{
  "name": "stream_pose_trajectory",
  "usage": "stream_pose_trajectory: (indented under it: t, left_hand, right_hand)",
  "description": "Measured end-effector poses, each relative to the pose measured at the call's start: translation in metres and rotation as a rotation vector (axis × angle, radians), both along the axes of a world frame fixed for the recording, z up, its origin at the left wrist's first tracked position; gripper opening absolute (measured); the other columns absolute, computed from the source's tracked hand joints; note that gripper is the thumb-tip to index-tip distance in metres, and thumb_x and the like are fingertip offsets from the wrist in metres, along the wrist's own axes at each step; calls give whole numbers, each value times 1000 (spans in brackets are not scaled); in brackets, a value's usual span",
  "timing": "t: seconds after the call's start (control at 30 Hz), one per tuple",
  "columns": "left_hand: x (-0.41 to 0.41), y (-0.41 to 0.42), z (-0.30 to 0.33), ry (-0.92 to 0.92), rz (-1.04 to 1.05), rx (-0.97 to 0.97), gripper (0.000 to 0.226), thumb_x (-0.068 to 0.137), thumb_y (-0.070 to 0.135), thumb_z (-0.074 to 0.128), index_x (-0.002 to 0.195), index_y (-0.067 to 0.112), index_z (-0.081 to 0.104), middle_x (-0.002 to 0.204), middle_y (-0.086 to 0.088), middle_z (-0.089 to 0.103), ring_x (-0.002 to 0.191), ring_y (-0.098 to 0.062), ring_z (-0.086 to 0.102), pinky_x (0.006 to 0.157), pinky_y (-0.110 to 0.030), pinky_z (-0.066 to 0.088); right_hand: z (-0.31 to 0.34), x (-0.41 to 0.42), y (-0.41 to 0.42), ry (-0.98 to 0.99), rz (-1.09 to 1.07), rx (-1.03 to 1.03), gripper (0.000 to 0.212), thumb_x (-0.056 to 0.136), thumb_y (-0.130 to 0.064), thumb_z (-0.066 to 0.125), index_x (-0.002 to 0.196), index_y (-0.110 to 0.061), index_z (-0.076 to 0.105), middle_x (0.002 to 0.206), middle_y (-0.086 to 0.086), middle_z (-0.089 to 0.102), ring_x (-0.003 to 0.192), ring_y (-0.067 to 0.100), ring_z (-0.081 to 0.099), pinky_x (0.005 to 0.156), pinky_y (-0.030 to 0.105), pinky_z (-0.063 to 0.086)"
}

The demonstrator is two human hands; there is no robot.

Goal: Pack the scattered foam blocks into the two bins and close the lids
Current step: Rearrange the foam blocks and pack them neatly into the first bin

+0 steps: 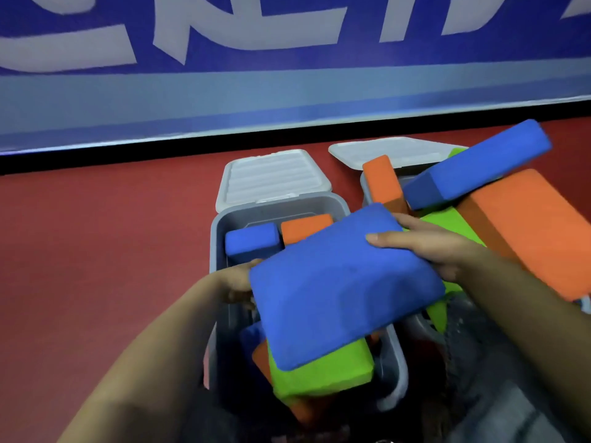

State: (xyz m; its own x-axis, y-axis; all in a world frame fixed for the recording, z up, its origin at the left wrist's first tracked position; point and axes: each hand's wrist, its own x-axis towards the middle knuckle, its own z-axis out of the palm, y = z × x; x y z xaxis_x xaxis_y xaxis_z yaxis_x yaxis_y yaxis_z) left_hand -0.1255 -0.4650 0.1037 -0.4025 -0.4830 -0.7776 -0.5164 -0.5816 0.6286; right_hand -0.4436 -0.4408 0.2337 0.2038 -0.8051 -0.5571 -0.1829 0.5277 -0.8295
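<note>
Red floor; both hands' fingers [383, 238] clasp a flat blue foam block [335, 289] over the grey bin [224, 225].

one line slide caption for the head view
Both hands, left hand and right hand, lower a large blue foam block onto the already full left bin, lids still open.

two bare forearms, left hand [238, 282], right hand [428, 247], no sleeves (grey trousers below)

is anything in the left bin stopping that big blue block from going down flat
Yes. The big blue block, held by both hands, rests on a green block sticking up in the left bin, with orange and blue blocks beside it.
</note>
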Motion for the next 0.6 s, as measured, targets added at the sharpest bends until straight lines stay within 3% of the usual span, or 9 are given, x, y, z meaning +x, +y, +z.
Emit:
stream_pose_trajectory:
  t: [0.03,0.1,0.17,0.23,0.37,0.5,0.6]
  left_hand:
    - [-1,1,2,9,46,13,36,64,29,73,87,22,47,75,-7,39,70,-20,39,62,-33,35]
    - [-2,1,4,3,140,13,52,62,46,84,87,17,49,62,-4,38,59,-16,36,59,-28,36]
    - [-5,4,6,-15,198,3,71,47,58,88,87,12,51,57,-3,45,51,-17,43,54,-28,42]
    - [-3,7,7,-19,248,-7,75,31,58,91,75,14,49,55,-4,49,47,-18,48,51,-28,46]
    - [8,10,14,-1,316,33,86,38,57,89,100,14,48,78,1,59,74,-14,59,71,-34,51]
    - [31,14,55,-25,282,-2,90,27,55,91,101,21,54,74,4,58,64,-8,55,53,-22,46]
    - [66,19,89,-40,345,-86,94,25,52,92,107,21,56,78,2,58,68,-10,51,54,-23,47]
  right_hand:
    - [8,-8,-3,-5,-85,-63,56,71,-21,75,123,-22,54,109,-1,70,89,15,71,67,27,56]
    - [18,-22,-10,-52,-279,-178,67,67,-21,77,128,-21,49,115,1,67,89,13,70,66,27,56]
    - [18,-26,-15,-90,-458,-270,66,74,-18,76,131,-19,44,119,1,64,88,11,70,66,26,57]
    - [9,-24,-22,-72,-551,-325,69,75,-20,77,132,-23,39,123,3,61,95,13,67,76,30,56]
    - [-20,-8,-28,181,-547,-449,93,61,-36,86,137,-33,33,135,0,49,117,17,55,101,41,46]
    - [-34,0,-34,367,-476,-596,104,60,-44,85,145,-29,26,145,-1,38,131,15,40,110,41,35]
    - [-30,-1,-40,445,-382,-700,104,63,-39,85,146,-28,24,145,-1,35,133,13,36,114,31,28]
